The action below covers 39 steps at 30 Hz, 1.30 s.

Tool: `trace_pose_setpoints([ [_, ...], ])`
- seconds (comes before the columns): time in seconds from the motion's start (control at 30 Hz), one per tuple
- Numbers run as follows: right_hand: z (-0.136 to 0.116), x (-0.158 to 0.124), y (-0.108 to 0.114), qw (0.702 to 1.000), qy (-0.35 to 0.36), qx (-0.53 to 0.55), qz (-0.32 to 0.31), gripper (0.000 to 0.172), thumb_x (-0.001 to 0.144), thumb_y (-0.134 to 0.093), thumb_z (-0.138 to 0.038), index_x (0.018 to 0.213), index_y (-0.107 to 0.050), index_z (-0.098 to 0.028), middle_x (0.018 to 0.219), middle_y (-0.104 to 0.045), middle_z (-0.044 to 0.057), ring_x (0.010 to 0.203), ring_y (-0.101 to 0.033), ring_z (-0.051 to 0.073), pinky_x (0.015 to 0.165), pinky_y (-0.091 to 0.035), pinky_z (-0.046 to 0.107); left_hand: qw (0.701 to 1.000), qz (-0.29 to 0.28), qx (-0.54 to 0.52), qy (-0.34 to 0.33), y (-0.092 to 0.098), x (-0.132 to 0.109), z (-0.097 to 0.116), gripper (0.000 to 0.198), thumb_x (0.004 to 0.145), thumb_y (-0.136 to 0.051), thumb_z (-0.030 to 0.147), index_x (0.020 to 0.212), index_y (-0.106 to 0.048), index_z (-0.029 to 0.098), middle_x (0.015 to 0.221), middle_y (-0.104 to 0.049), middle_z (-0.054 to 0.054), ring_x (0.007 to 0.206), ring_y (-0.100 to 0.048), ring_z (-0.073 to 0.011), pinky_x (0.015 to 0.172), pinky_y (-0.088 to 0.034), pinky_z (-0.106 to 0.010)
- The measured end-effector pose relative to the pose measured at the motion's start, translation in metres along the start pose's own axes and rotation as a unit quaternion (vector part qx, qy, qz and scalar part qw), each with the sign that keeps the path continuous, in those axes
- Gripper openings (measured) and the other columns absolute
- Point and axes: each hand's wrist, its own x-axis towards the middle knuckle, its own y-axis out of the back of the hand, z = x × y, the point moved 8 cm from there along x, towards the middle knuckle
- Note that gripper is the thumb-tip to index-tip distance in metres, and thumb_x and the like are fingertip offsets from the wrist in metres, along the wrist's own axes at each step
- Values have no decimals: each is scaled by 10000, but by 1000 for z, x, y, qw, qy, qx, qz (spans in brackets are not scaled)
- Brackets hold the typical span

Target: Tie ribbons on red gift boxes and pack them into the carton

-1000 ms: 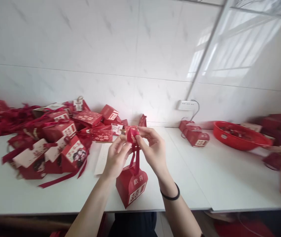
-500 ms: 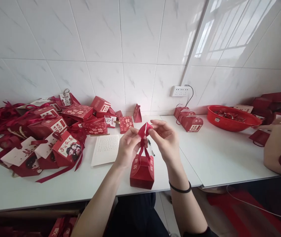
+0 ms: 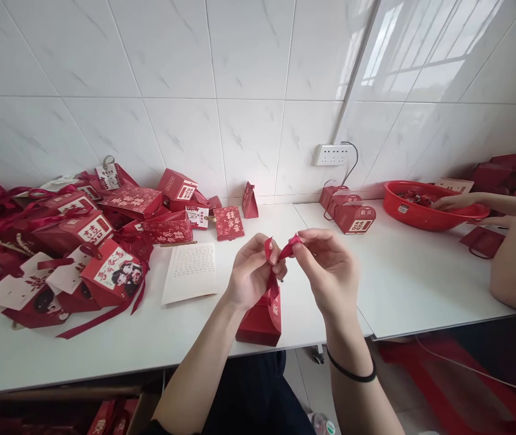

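Note:
A red gift box stands near the table's front edge, its top partly covered by my left hand. From it rises a dark red ribbon. My left hand pinches the ribbon above the box, with a short end poking up past the fingertips. To the right, my right hand holds another part of the ribbon between thumb and fingers, and that piece runs across to the left hand. The exact shape of the knot or loop is hidden by my fingers.
Many red boxes with ribbons are heaped at left beside a written sheet. Small red boxes stand below a power strip. At right, a co-worker's hand reaches into a red basin.
My hands have moved apart and my right hand has drawn its ribbon part to the right. The left hand now grips lower on the ribbon. The co-worker's hand has reached into the basin.

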Motion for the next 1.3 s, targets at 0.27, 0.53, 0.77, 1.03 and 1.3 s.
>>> trace_pose_setpoints([
  [0.27,-6,-7,17,999,20,-35,36,77,813,-646,-202,870,-593,-205,737,-654,-9,662,-667,144,590,-570,263,991,33,123,-42,9,-10,11,114,725,-743,316,719,-673,227,701,-592,-4,851,-632,-191,813,-507,-353],
  [0.53,-8,-16,20,989,59,-77,111,70,801,-627,-155,801,-579,-205,732,-602,-15,659,-642,125,565,-544,236,987,126,77,-67,28,-20,18,201,666,-781,346,697,-618,232,744,-589,16,864,-615,-170,854,-502,-339],
  [0.77,4,-23,39,978,56,-89,182,94,771,-630,-145,817,-564,-194,752,-581,-7,662,-620,124,565,-523,242,983,168,15,-68,50,-31,14,167,667,-780,281,728,-630,236,770,-586,33,837,-602,-134,796,-520,-289],
  [1.03,24,-42,82,952,42,-153,261,123,712,-662,-163,762,-552,-185,725,-554,-13,636,-609,129,545,-505,252,936,337,0,-98,100,-71,24,209,619,-802,251,737,-635,207,765,-608,35,747,-606,-104,726,-548,-230],
  [1.3,43,-58,124,935,-10,-188,301,144,658,-655,-129,761,-571,-186,722,-568,-16,657,-592,131,568,-477,258,851,509,31,-128,144,-122,32,175,631,-731,221,722,-596,158,690,-606,30,641,-592,-75,578,-522,-149],
])
